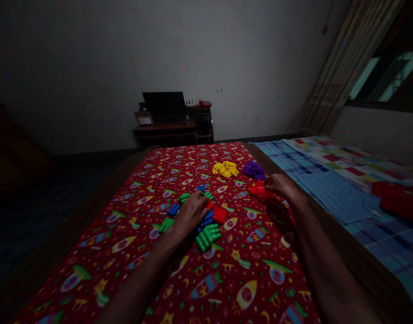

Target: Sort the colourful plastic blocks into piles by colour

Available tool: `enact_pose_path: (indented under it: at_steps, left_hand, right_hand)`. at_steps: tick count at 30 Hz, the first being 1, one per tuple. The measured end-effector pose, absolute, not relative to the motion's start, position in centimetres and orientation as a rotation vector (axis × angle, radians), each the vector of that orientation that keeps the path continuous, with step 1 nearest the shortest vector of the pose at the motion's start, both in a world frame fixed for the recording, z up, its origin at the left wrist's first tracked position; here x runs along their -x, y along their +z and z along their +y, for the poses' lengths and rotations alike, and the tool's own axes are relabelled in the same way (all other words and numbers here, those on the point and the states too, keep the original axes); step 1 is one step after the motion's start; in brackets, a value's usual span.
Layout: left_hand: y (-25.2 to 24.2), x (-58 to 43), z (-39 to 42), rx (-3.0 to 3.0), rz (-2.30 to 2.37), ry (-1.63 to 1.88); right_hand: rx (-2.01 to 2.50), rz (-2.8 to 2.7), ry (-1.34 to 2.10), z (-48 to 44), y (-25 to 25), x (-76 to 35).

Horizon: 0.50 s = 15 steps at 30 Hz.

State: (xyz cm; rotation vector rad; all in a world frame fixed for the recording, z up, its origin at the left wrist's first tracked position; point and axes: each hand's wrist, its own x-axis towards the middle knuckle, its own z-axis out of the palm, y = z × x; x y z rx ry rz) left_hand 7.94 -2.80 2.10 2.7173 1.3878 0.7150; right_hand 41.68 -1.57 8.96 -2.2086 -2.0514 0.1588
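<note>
On a red patterned cloth (247,234), my left hand (193,209) rests over a mixed pile of small plastic pieces, its fingers curled at a red one; what it grips, if anything, is hidden. Around it lie green pieces (208,236), blue pieces (173,209) and red pieces (219,215). My right hand (281,185) is at a separate red pile (259,191), fingers pinched together at its right side; whether a piece is between them is too small to tell. Beyond are a yellow pile (226,169) and a purple pile (253,170).
A desk (164,128) with a dark monitor (165,105) stands against the far wall. To the right, blue checked fabric (331,189) and a dark red cloth (398,200) lie beside the patterned cloth. A curtain (344,67) hangs by the window.
</note>
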Motion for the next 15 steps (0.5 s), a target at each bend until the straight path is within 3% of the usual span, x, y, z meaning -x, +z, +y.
enact_pose_path:
  at_steps: [4, 9, 15]
  left_hand:
    - [3.0, -8.7, -3.7, -2.811, 1.527, 0.532]
    - [3.3, -8.8, -3.5, -2.821, 1.672, 0.36]
    - [3.2, -8.8, -3.0, -2.63, 1.462, 0.728]
  right_hand:
    - [2.274, -1.974, 0.056, -2.0, 9.2, -40.4]
    - [1.925, -2.052, 0.075, -3.0, 10.2, -36.1]
    - [1.242, -2.204, 0.434, -4.6, 6.7, -28.8]
